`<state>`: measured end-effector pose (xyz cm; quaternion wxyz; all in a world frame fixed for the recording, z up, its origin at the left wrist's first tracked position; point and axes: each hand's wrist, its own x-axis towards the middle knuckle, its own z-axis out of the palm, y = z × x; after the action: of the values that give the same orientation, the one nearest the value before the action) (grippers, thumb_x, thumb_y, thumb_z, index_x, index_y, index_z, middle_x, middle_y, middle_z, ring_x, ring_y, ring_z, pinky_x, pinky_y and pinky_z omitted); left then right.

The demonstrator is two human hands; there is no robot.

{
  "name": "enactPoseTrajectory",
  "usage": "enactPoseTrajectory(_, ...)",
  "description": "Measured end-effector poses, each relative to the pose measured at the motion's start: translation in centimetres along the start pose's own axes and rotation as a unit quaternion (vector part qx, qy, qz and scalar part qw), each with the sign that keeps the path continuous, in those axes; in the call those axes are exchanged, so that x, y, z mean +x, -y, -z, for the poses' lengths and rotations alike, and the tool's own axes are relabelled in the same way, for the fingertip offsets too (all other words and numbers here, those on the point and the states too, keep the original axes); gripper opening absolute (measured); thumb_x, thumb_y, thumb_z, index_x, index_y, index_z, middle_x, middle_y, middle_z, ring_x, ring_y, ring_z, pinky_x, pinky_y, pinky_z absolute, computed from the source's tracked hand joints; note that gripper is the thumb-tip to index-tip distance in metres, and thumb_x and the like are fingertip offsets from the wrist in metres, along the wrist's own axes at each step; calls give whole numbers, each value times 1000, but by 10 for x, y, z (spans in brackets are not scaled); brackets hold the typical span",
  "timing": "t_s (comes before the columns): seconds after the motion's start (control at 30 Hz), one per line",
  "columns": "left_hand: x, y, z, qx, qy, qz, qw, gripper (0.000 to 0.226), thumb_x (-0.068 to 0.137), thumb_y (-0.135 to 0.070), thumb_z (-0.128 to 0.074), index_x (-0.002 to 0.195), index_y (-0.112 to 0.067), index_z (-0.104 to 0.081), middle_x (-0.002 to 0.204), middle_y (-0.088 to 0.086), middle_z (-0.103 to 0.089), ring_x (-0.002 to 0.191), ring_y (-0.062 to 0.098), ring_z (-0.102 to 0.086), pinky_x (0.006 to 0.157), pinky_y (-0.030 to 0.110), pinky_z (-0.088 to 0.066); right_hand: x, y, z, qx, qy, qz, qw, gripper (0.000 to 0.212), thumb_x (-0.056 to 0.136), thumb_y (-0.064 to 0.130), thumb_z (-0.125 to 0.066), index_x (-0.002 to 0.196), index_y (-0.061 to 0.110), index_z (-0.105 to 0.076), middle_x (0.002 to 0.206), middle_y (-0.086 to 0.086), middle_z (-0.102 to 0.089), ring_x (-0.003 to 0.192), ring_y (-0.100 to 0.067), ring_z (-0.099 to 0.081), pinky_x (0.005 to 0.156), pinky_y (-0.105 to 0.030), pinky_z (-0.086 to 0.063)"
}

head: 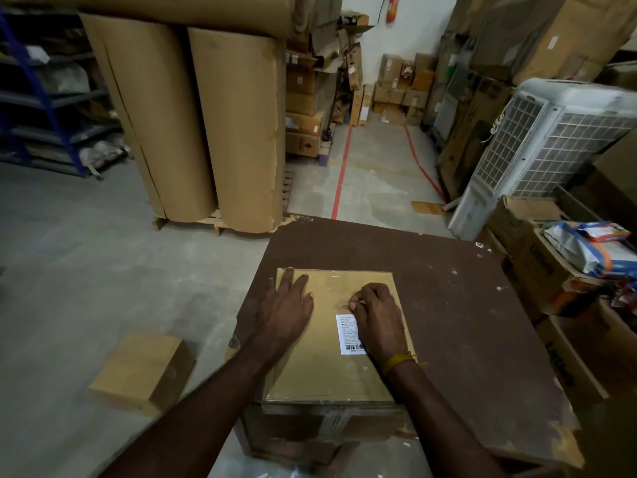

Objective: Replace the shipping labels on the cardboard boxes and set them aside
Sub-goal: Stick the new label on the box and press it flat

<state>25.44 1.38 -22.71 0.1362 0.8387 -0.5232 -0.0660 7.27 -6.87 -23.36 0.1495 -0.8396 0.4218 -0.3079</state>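
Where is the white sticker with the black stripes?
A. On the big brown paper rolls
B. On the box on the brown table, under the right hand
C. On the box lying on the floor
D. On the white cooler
B: the white label sits on the cardboard box on the table, partly covered by the right hand.

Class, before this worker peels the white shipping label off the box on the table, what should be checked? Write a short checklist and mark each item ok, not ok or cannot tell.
1. The flat brown cardboard box lies steady on the dark brown wooden table: ok.
2. The left hand presses flat on the box top to hold it: ok.
3. The right hand, fingers curled, sits at the top edge of the white barcode label: ok.
4. A label corner is already lifted: cannot tell, the fingers hide it.
5. A replacement label is within reach: cannot tell, none shows.
6. There is room to set it aside beside the small cardboard box on the floor: ok.
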Motion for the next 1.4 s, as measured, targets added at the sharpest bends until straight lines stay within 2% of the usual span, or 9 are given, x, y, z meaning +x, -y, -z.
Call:
enactPoseTrajectory(0.2, -2, -3, 3, 3, 18, 11, 1000, 54, 104, -49, -25, 156, -32, -22, 167, 1, -10, 154, 29, -3, 124, 51, -12, 1, 7, 6, 23, -8, -5, 1000, 21, 92, 15, -57, 85, 33, -49, 100, 7, -52, 86, -20, -57, 76, -40, -48)
enactPoseTrajectory(0.37, -2, -8, 10, 28, 27, 6, 999, 53, 105, -46, -24, 156, -30, -22, 167, 3, -10, 154, 31, -2, 124, 52, -6, 3, 6, 9, 68, -1, -17, 998, 12, 92, 11, -58, 88, 23, -58, 102, 9, -49, 87, -12, -55, 77, -36, -47)
enactPoseTrajectory(0.53, -8, -9, 10, 12, 13, -2, 1000, 51, 107, -42, -24, 155, -27, -27, 166, 5, -17, 154, 25, -8, 125, 46, -5, 6, 12, 21, 123, -44, -18, 991, 21, 95, 5, -57, 88, 24, -55, 100, 0, -55, 89, 5, -49, 79, -18, -40)
enactPoseTrajectory(0.67, -20, -20, 8, -185, -8, 22, 983, 45, 108, -38, -30, 147, -23, -46, 159, 5, -35, 149, 22, -27, 125, 41, -8, 6, 18, 29, 138, -67, -15, 988, 17, 95, 9, -58, 90, 25, -57, 100, 4, -54, 93, -1, -52, 80, -7, -36)
enactPoseTrajectory(0.77, -36, -31, 6, -370, 16, -8, 929, 42, 103, -51, -39, 132, -29, -59, 135, -4, -62, 127, 14, -55, 116, 43, -33, 7, 25, 36, 150, -72, 4, 986, 11, 96, 10, -59, 93, 21, -60, 103, 4, -54, 96, -1, -53, 82, -6, -36)
enactPoseTrajectory(0.87, -53, -40, 6, -469, 56, -30, 881, 33, 95, -46, -61, 121, -25, -65, 116, -7, -71, 102, 5, -68, 91, 31, -57, 7, 30, 39, 156, -83, 30, 984, 9, 95, 7, -61, 94, 16, -62, 104, 1, -55, 98, -5, -53, 84, -7, -38)
enactPoseTrajectory(0.97, -56, -46, 1, -481, 20, -18, 876, 19, 93, -29, -69, 107, -17, -73, 100, -5, -76, 90, 10, -73, 78, 33, -61, 3, 32, 42, 165, -90, 37, 981, 9, 95, 7, -61, 95, 16, -63, 106, 0, -55, 100, -4, -54, 85, -10, -40)
enactPoseTrajectory(1.17, -61, -52, 3, -523, -5, 3, 852, 11, 94, -20, -68, 95, -10, -74, 91, -2, -77, 82, 9, -74, 72, 30, -61, -22, 24, 43, 328, -7, -73, 942, 33, 103, 39, -50, 137, 40, -51, 132, 7, -54, 106, -16, -64, 87, -40, -58)
enactPoseTrajectory(1.4, -61, -50, 4, -582, 1, 20, 813, 12, 94, -16, -67, 91, -6, -72, 88, 4, -77, 86, 20, -75, 77, 41, -58, -48, 2, 37, 337, 32, -116, 934, 46, 101, 61, -39, 129, 33, -62, 126, 4, -67, 114, -16, -65, 94, -53, -53)
